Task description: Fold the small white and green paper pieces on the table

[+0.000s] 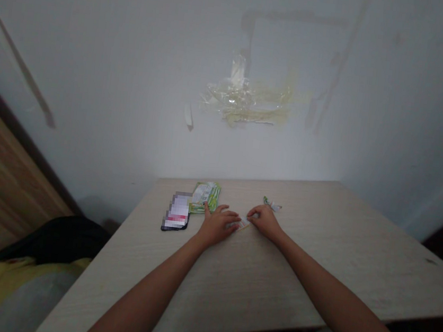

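Note:
A small pale, flat piece with thin yellowish lines point(244, 223) lies on the table between my hands; it is too small to name. My left hand point(218, 226) rests palm down at its left side, fingers stretched and apart, the fingertips touching or very near it. From the right, my right hand point(266, 222) pinches at the piece's edge with thumb and fingers together. Just behind the left fingers is a green and white packet point(205, 193). A crumpled bit of green and white wrapper point(273, 204) sits beyond the right hand.
A phone with a blurred-out screen point(177, 213) lies left of the packet on the pale wooden table point(240, 285). The wall point(133, 97) with old tape rises behind the table's far edge. Yellow and grey fabric point(19, 292) is at the lower left.

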`<move>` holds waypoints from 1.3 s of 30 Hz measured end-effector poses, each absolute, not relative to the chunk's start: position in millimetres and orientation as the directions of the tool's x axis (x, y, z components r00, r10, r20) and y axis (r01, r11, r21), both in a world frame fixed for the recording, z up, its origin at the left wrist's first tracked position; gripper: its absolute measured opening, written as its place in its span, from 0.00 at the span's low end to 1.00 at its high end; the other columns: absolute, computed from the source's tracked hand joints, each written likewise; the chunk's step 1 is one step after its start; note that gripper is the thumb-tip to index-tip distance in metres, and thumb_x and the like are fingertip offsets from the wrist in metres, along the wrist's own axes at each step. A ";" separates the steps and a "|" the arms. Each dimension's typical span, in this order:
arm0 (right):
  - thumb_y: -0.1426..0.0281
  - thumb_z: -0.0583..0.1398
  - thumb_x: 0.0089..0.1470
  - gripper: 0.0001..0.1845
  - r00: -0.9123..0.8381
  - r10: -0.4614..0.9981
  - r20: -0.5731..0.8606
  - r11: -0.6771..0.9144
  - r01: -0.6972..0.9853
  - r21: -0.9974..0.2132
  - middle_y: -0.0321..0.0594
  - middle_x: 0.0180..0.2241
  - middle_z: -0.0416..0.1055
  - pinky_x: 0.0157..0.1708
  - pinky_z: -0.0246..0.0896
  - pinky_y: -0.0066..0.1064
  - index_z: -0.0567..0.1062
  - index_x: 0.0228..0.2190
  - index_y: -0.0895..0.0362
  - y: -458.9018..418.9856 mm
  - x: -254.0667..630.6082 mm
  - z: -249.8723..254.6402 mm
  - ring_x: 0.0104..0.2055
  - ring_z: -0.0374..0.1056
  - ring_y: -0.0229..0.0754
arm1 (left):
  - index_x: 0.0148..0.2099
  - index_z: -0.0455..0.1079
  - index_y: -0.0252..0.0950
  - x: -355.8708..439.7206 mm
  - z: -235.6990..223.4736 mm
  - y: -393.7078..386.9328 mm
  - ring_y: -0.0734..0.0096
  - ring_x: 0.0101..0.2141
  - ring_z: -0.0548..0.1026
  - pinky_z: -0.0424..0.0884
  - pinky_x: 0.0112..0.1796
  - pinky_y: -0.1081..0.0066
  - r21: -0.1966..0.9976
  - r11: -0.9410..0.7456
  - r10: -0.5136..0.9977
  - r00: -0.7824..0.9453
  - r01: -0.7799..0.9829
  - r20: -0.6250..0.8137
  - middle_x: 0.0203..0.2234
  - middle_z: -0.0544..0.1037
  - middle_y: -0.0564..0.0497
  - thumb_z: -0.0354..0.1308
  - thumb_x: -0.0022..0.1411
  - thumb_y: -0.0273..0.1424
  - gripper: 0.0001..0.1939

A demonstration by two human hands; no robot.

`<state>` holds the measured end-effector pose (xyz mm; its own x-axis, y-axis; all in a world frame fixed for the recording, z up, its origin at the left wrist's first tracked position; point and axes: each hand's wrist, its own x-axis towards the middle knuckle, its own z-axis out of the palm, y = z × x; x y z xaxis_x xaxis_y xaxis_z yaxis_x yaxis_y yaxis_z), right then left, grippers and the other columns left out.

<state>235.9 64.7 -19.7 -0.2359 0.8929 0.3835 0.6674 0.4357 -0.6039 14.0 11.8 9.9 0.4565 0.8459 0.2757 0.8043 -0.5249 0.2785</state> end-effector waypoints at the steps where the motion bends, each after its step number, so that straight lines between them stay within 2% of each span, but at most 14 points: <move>1: 0.71 0.65 0.45 0.03 -0.242 0.892 0.381 0.439 0.662 -0.607 0.39 0.31 0.78 0.49 0.59 0.42 0.80 0.27 0.56 64.2 235.4 -19.1 0.41 0.71 0.46 | 0.53 0.72 0.57 14.1 10.3 11.6 0.55 0.62 0.60 0.21 0.57 0.30 0.280 -0.521 0.848 0.453 0.806 0.275 0.54 0.76 0.56 0.52 0.67 0.42 0.14; 5: 0.74 0.65 0.44 0.05 -0.258 0.884 0.389 0.458 0.640 -0.617 0.39 0.31 0.78 0.46 0.61 0.39 0.80 0.28 0.57 61.7 233.5 -16.2 0.38 0.72 0.45 | 0.53 0.72 0.57 15.2 12.5 9.4 0.55 0.62 0.60 0.22 0.57 0.30 0.272 -0.513 0.852 0.445 0.814 0.277 0.54 0.76 0.56 0.52 0.67 0.42 0.15; 14: 0.77 0.64 0.44 0.08 -0.254 0.880 0.403 0.468 0.611 -0.638 0.39 0.30 0.77 0.45 0.60 0.38 0.78 0.31 0.58 58.6 232.4 -13.6 0.38 0.71 0.45 | 0.52 0.72 0.57 17.2 13.7 8.1 0.52 0.62 0.60 0.25 0.58 0.31 0.220 -0.498 0.855 0.432 0.839 0.288 0.53 0.76 0.56 0.54 0.64 0.46 0.15; 21: 0.77 0.64 0.45 0.06 -0.317 0.826 0.466 0.557 0.589 -0.586 0.37 0.31 0.75 0.46 0.59 0.38 0.76 0.29 0.56 56.0 234.2 -9.3 0.40 0.68 0.44 | 0.53 0.72 0.57 17.7 14.1 7.8 0.52 0.61 0.61 0.24 0.60 0.33 0.165 -0.534 0.824 0.467 0.829 0.322 0.53 0.77 0.56 0.55 0.62 0.49 0.18; 28: 0.77 0.64 0.46 0.05 -0.391 0.769 0.506 0.637 0.537 -0.554 0.38 0.31 0.73 0.45 0.60 0.37 0.74 0.27 0.56 53.3 235.6 -5.7 0.40 0.67 0.44 | 0.52 0.73 0.56 18.7 12.6 8.9 0.53 0.59 0.63 0.24 0.60 0.34 0.146 -0.534 0.815 0.462 0.833 0.350 0.52 0.77 0.57 0.54 0.63 0.48 0.17; 34: 0.76 0.65 0.46 0.04 -0.445 0.732 0.516 0.681 0.476 -0.556 0.39 0.32 0.75 0.46 0.61 0.37 0.76 0.26 0.56 52.0 234.2 -6.1 0.41 0.69 0.44 | 0.55 0.70 0.58 18.6 6.5 9.9 0.49 0.60 0.61 0.27 0.58 0.28 0.146 -0.491 0.839 0.422 0.859 0.343 0.55 0.74 0.56 0.52 0.65 0.47 0.18; 39: 0.72 0.64 0.51 0.03 -0.483 0.743 0.463 0.659 0.408 -0.632 0.38 0.33 0.77 0.50 0.61 0.38 0.79 0.30 0.54 54.8 234.8 -10.9 0.45 0.70 0.45 | 0.54 0.71 0.60 17.9 2.3 11.1 0.48 0.61 0.59 0.33 0.57 0.26 0.123 -0.427 0.858 0.359 0.896 0.367 0.60 0.68 0.54 0.53 0.65 0.43 0.16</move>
<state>234.8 54.8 -10.9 -0.4834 0.7429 0.4631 0.4078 0.6592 -0.6318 17.9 11.1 2.3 0.3585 0.8583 0.3672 0.8959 -0.4269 0.1231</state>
